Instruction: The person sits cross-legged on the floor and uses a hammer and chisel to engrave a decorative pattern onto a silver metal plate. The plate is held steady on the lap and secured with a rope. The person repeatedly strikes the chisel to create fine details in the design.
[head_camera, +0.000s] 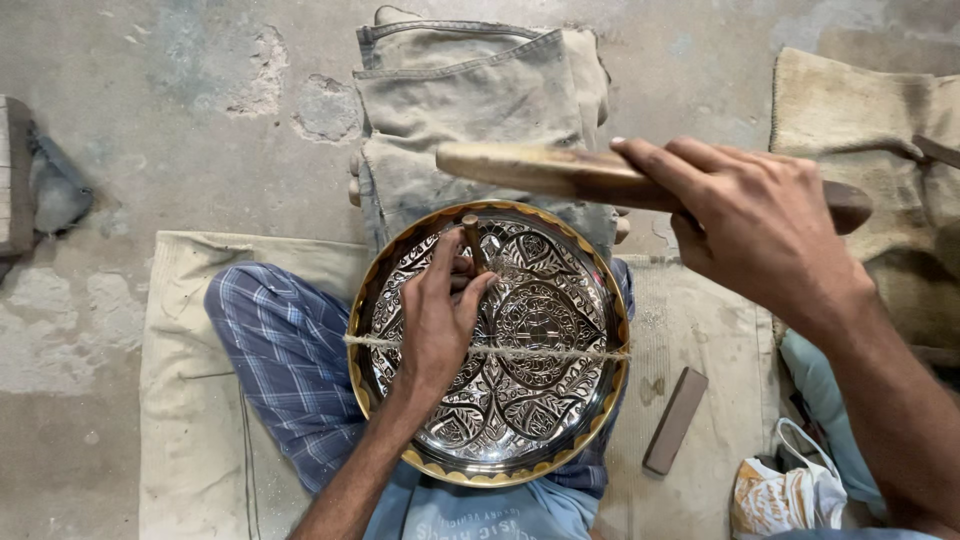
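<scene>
Brass-coloured punch (473, 242) is pinched between the thumb and fingers of the left hand (435, 320), standing nearly upright with its tip on the upper left part of the engraved metal plate (520, 400), so that grip is closed tight around the tool. The right hand (755, 225) is wrapped shut around the handle end of a wooden mallet (540, 168), which hangs above the plate's top rim, lifted clear of the punch head and not touching it. The plate itself sits on the person's lap, propped against a folded grey denim cloth (470, 90) just beyond its far rim, and a length of twine (560, 352) runs straight across its middle from edge to edge. As for progress, my read is it's pretty far along: nearly the whole face of the plate already shows chased floral and leaf patterns, with a round medallion in the centre and a scalloped gold border around the rim. What's left looks like touch-up or deepening near the top left of the plate where the punch sits, though I can't tell how fine the remaining detail is from here. Right of the plate, a flat dark sharpening stone (675, 420) lies on the beige mat (190, 400), and a crumpled plastic bag (785, 495) sits farther right of it.
</scene>
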